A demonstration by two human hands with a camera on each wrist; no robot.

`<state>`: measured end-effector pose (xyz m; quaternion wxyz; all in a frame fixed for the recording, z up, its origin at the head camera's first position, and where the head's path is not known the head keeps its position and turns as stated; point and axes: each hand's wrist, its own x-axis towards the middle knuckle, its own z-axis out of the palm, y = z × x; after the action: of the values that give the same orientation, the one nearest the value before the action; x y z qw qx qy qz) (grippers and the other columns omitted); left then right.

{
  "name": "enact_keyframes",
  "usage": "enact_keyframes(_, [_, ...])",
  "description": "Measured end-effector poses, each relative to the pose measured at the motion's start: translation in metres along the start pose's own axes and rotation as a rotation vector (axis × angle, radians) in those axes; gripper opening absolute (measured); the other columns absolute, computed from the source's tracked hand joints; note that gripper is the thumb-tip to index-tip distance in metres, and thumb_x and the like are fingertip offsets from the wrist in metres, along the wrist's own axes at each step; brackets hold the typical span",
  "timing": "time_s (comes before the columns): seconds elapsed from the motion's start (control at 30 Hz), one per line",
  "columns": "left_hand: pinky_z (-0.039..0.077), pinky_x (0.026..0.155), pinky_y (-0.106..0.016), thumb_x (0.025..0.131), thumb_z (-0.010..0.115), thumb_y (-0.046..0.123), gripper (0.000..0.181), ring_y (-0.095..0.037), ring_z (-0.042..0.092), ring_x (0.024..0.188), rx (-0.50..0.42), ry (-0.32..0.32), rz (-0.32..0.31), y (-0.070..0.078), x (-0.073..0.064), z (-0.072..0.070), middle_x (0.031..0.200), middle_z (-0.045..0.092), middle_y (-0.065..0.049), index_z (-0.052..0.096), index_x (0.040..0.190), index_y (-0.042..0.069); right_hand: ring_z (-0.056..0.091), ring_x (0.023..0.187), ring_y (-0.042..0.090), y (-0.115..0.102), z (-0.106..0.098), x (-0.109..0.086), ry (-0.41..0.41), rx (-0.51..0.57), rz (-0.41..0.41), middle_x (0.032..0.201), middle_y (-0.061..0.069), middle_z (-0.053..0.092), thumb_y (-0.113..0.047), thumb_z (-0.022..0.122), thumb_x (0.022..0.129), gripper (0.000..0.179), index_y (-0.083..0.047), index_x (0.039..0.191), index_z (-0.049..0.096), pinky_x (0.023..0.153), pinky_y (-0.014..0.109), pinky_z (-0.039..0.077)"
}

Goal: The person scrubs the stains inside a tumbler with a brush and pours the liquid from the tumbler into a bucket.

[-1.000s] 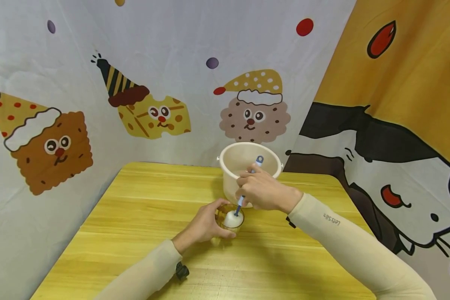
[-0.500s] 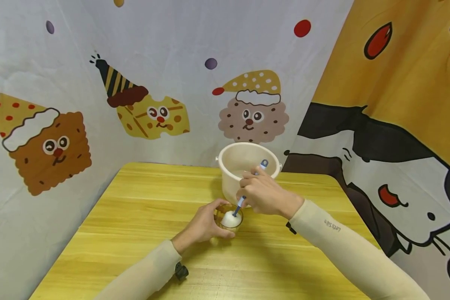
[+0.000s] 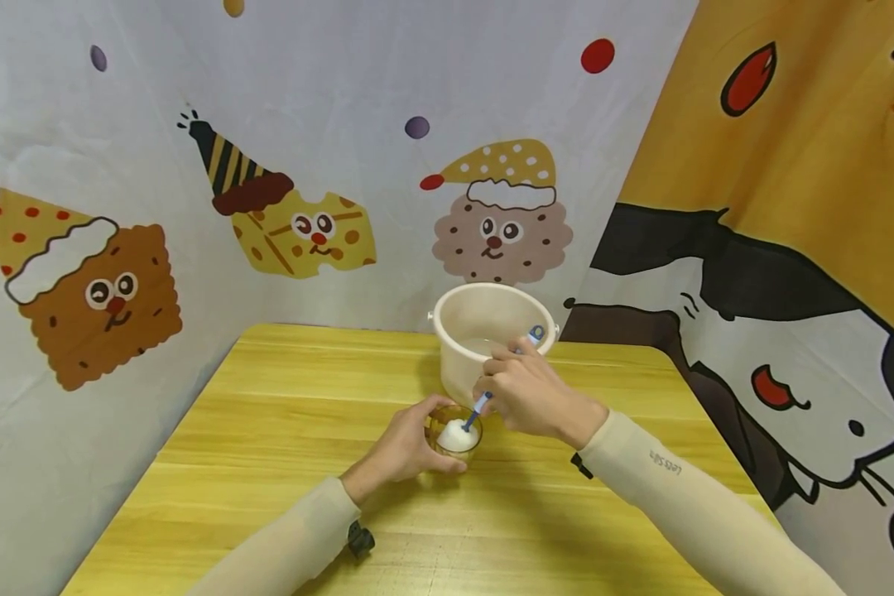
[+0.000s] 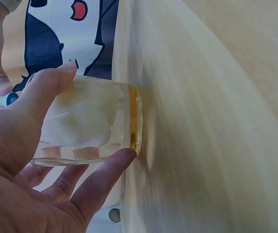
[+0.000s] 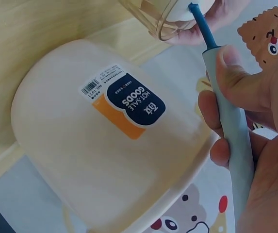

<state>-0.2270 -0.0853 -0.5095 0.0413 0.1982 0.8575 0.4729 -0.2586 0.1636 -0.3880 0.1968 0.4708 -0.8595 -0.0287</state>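
My left hand (image 3: 406, 443) grips a clear amber-tinted glass (image 4: 88, 119), thumb on one side and fingers on the other. In the left wrist view the base of the glass is at the wooden table. A cup brush with a white sponge-like head (image 3: 458, 434) stands tilted inside the glass. Its light blue handle (image 5: 233, 121) is held by my right hand (image 3: 532, 389), with the thumb laid along it. The looped handle end pokes out above that hand. Right behind the glass stands a cream bucket (image 5: 100, 145) with a label on its side.
The yellow wooden table (image 3: 290, 389) carries the bucket near its back edge. Some clear liquid seems to lie at the bucket's bottom. A cartoon-printed cloth (image 3: 328, 99) hangs close behind and on both sides.
The brush handle has tilted further, its looped end moving right and down. My right hand has shifted slightly right and down with it. The left hand and glass stay nearly still.
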Motion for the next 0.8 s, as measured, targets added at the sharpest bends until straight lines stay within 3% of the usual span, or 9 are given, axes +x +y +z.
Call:
enact_keyframes(0.2, [0.067,0.088,-0.028,0.075,0.114,0.028,0.088,-0.018,0.075,0.109,0.016,0.009,0.013,0.0,0.001,0.0,0.137,0.079,-0.009,0.068,0.149,0.014,0.074,0.1,0.019,-0.004,0.002,-0.005,0.047,-0.007,0.028,0.098,-0.01,0.085,-0.032,0.107,0.081,0.027,-0.026,0.1,0.089,0.102,0.048,0.048])
enact_keyframes(0.53, [0.066,0.086,-0.026,0.074,0.115,0.025,0.088,-0.017,0.076,0.107,0.015,0.023,0.033,0.002,-0.001,0.001,0.133,0.08,-0.011,0.068,0.147,0.013,0.072,0.091,0.016,-0.011,0.008,-0.013,0.106,-0.001,0.088,0.097,-0.01,0.085,-0.035,0.108,0.081,0.028,-0.024,0.097,0.088,0.093,0.043,0.045])
enact_keyframes(0.8, [0.065,0.088,-0.03,0.073,0.115,0.024,0.088,-0.019,0.074,0.11,0.033,0.029,0.036,0.003,-0.001,0.001,0.131,0.08,-0.01,0.068,0.146,0.012,0.078,0.099,0.023,-0.017,0.006,-0.014,0.114,-0.005,0.14,0.099,-0.005,0.087,-0.031,0.11,0.078,0.032,-0.022,0.098,0.087,0.099,0.047,0.049])
